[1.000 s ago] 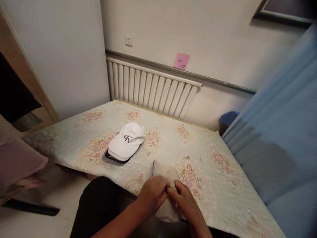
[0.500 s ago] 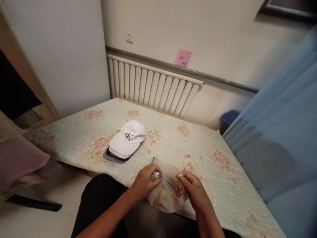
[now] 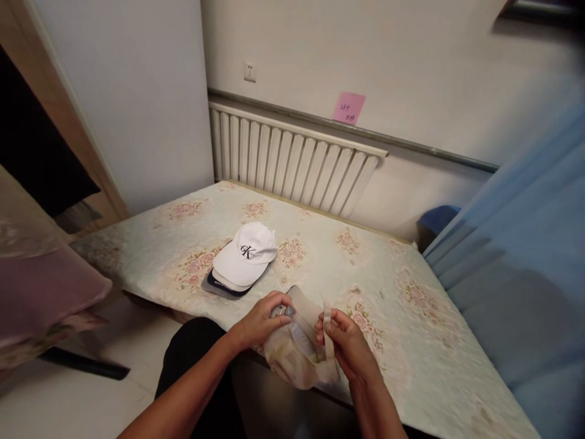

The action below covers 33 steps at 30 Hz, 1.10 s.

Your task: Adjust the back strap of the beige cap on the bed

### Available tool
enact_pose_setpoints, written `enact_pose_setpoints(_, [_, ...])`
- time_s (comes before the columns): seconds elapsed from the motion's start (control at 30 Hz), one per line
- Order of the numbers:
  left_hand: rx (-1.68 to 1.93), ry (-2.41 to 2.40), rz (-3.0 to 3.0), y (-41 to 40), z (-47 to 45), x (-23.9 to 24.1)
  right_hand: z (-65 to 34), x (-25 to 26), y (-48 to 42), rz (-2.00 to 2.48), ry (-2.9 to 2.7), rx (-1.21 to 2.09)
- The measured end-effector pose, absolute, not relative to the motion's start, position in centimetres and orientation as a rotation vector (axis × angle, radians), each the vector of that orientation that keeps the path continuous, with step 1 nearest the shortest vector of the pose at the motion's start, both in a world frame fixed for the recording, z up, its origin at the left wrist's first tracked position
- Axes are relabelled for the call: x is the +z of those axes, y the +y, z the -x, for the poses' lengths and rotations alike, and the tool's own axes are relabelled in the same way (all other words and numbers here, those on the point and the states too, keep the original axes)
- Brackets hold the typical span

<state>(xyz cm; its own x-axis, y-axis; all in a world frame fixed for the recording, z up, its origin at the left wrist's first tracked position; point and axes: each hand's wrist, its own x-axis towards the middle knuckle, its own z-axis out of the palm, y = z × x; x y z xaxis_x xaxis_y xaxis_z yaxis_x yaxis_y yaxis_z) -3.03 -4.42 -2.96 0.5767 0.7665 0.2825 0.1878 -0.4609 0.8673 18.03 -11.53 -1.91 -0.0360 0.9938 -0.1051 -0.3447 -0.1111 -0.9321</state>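
Observation:
A beige cap (image 3: 292,361) hangs upside down over the near edge of the flowered mattress (image 3: 388,317). My left hand (image 3: 260,320) pinches the side of its back opening that carries a small metal buckle (image 3: 282,311). My right hand (image 3: 342,341) pinches the loose beige strap (image 3: 326,324), which stands free of the buckle. Further back on the mattress lies a white cap with a black logo (image 3: 244,259), stacked on darker caps (image 3: 222,289).
A white radiator (image 3: 292,161) runs along the far wall under a pink sticky note (image 3: 348,108) and a wall socket (image 3: 249,71). Blue fabric (image 3: 525,262) fills the right side. A pink cushion (image 3: 41,292) sits at the left. My dark-clothed knee (image 3: 196,366) is below.
My hands have drawn apart and the strap has come out of the buckle. The beige cap has been lifted and turned so that its inside faces up. The view has shifted slightly.

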Motion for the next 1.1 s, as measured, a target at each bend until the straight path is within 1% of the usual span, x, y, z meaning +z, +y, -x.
enact_pose_setpoints(0.2, [0.884,0.74,-1.719,-4.3,3.6,-3.8,-17.1,-2.4,-10.8,1.085,-0.978,1.436])
enact_pose_setpoints(0.63, [0.963,0.584,-1.118,-4.6,2.7,-6.9,-15.6,-4.6,-10.0,1.177,-1.103,1.609])
enact_pose_setpoints(0.8, [0.941,0.548,-1.022,-4.8,2.4,-7.2,-15.4,-4.8,-10.0,1.153,-1.093,1.612])
enact_pose_setpoints(1.1, [0.929,0.531,-1.026,-4.9,2.4,-7.1,-15.2,-4.9,-9.9,1.124,-1.095,1.64])
